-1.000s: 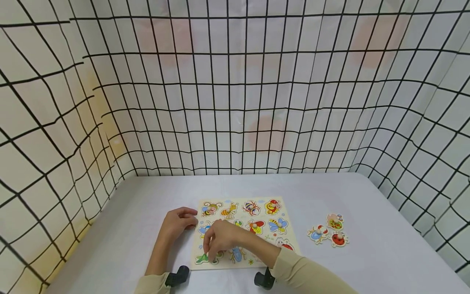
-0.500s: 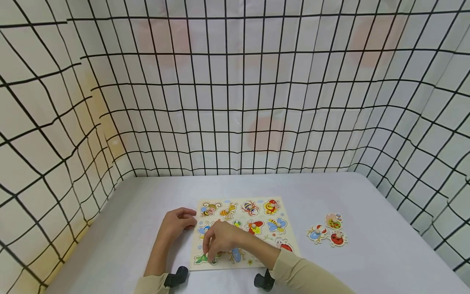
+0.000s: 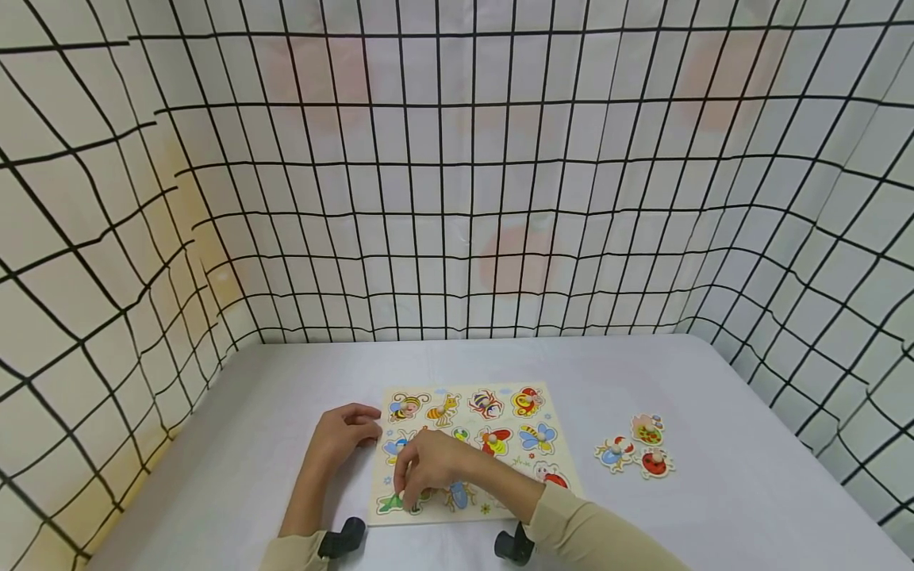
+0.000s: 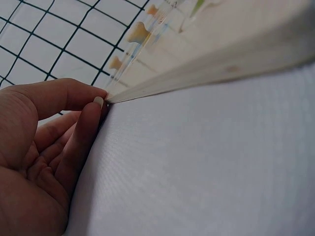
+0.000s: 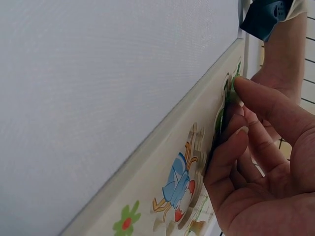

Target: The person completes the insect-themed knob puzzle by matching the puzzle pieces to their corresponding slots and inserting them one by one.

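Observation:
A pale wooden knob puzzle board [image 3: 471, 517] with several bright insect pieces lies at the table's front. At its left edge rests my left hand [image 3: 343, 434]; in the left wrist view, thumb and index finger [image 4: 78, 94] pinch the board's edge [image 4: 221, 64]. My right hand [image 3: 432, 460] reaches over the lower left of the board. There, thumb and fingers [image 5: 268, 101] pinch a green puzzle piece [image 5: 220, 115], largely hidden by the hand. Beside it shows a blue insect picture [image 5: 177, 187] in a cut-out outline.
Three loose pieces lie right of the board: a blue insect with red and white [image 3: 614, 454], a red ladybug [image 3: 654, 463] and a green-and-pink piece [image 3: 647, 429]. White cloth [image 3: 300, 373] covers the table. Black-gridded white walls [image 3: 457, 190] surround it.
The view shifts very slightly. Both hands keep their places, the right at the lower left of the board and the left at its edge.

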`<state>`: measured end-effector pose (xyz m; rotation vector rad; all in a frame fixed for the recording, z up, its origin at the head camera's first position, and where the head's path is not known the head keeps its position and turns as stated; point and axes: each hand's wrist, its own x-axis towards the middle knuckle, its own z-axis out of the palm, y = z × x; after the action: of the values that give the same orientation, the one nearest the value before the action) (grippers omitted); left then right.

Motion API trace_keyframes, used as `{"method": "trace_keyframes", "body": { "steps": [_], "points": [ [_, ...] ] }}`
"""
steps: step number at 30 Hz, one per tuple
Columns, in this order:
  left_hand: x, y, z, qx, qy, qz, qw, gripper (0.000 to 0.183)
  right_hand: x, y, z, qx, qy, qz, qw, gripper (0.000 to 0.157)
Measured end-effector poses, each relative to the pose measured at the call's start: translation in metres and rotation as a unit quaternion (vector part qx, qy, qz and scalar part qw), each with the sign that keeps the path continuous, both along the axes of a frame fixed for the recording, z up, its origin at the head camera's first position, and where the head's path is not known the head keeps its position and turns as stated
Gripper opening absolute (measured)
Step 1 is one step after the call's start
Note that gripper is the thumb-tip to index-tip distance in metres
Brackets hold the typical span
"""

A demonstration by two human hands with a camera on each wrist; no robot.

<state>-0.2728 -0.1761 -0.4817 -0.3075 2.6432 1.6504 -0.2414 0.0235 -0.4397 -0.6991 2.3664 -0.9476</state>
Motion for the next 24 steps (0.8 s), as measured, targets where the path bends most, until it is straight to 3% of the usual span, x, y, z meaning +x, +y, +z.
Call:
{"method": "trace_keyframes", "body": {
  "steps": [24],
  "points": [
    [0.001, 0.001, 0.0, -0.001, 0.001, 0.004, 1.0, 0.024, 0.002, 0.011, 0.001, -0.039, -0.02, -0.016, 0.999, 0.013]
  ]
}}
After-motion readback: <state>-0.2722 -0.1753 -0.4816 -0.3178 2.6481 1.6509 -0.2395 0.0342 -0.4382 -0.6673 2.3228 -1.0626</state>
